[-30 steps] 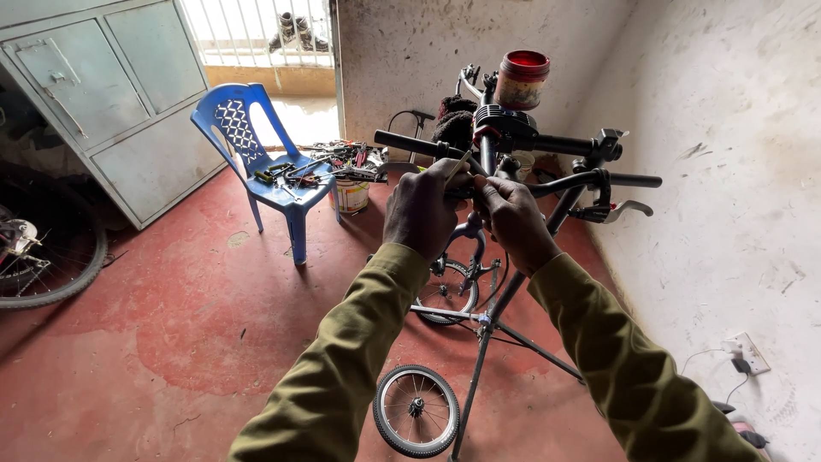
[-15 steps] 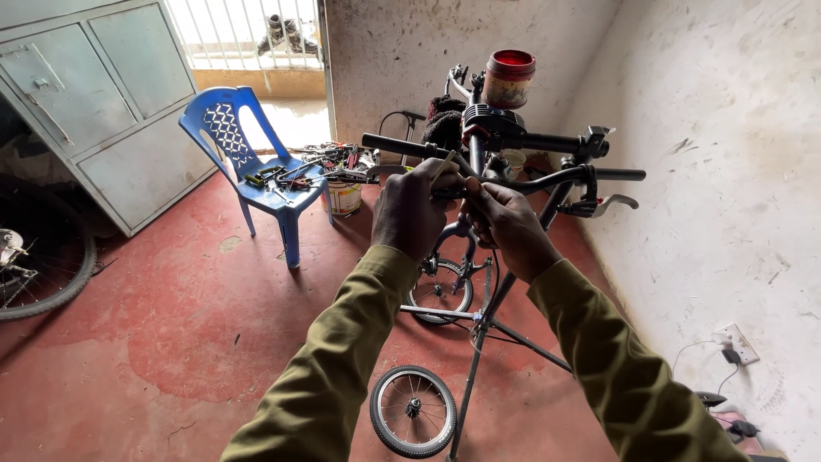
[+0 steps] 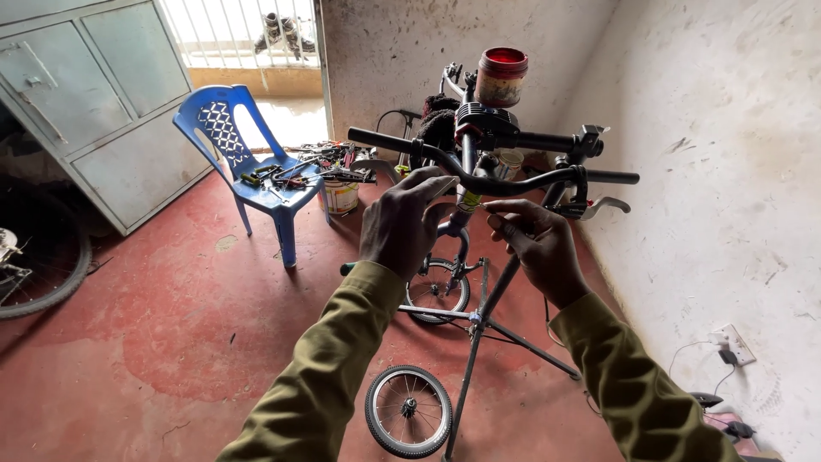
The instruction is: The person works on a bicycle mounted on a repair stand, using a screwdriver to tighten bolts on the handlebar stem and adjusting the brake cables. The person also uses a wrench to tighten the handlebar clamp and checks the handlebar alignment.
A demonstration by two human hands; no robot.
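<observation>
Red concrete floor (image 3: pixel 154 342), worn and stained, paler patches near the middle. Rough whitewashed wall (image 3: pixel 727 171) on the right, scuffed and marked; a white socket (image 3: pixel 734 342) low on it with a cable plugged in. Grey metal cabinet (image 3: pixel 94 94) at left, barred doorway (image 3: pixel 239 34) at the back with daylight coming through. Blue plastic chair (image 3: pixel 248 171) stands on the floor near the doorway, seat loaded with tools; a small paint tub (image 3: pixel 340 197) just beside it. Part of a large wheel (image 3: pixel 43 265) at the left edge.

Small bicycle held up on a black work stand (image 3: pixel 479 342), centre right, close to the right wall. Black handlebar (image 3: pixel 513 175) runs across in front of both hands. A red-lidded jar (image 3: pixel 501 75) sits on top of the stem. Small training wheel (image 3: pixel 409 411) on the floor below.

Left hand (image 3: pixel 402 227) fingers curled around the handlebar by the stem. Right hand (image 3: pixel 539 244) fingertips pinched together on a thin cable just under the bar. Olive sleeves on both arms.
</observation>
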